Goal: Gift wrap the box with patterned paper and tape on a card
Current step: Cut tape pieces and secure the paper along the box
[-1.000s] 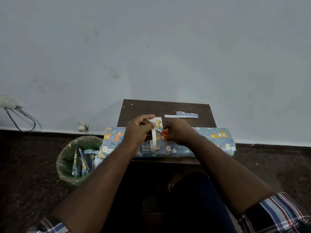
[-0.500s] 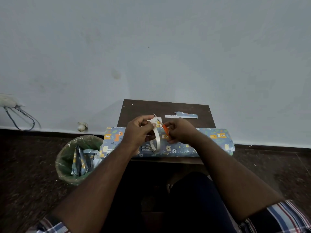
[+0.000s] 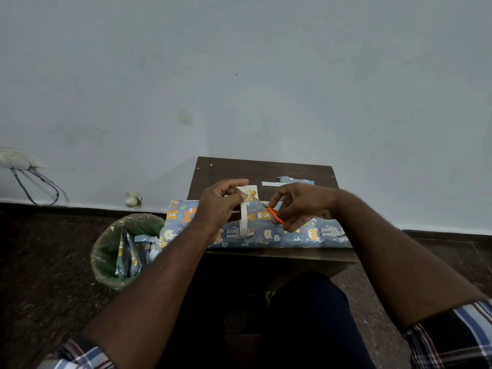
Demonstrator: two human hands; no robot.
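A long box wrapped in blue animal-patterned paper (image 3: 292,233) lies across the near edge of a small dark wooden table (image 3: 226,171). My left hand (image 3: 221,203) holds a roll of whitish tape (image 3: 243,222) upright above the box and pinches its pulled end. My right hand (image 3: 298,206) grips orange-handled scissors (image 3: 275,215), whose blades point up-left at the tape end. Behind the tape a small white card (image 3: 251,191) with an orange picture shows, partly hidden by my left fingers.
A strip of paper offcut (image 3: 287,181) lies at the table's far side. A green-lined bin (image 3: 111,251) holding paper scraps stands on the dark floor left of the table. The wall is close behind, with cables (image 3: 40,187) at far left.
My right hand drew away to the right from the left hand, and the scissors now show clearly, blades aimed at the tape end. The left hand and tape roll stayed in place.
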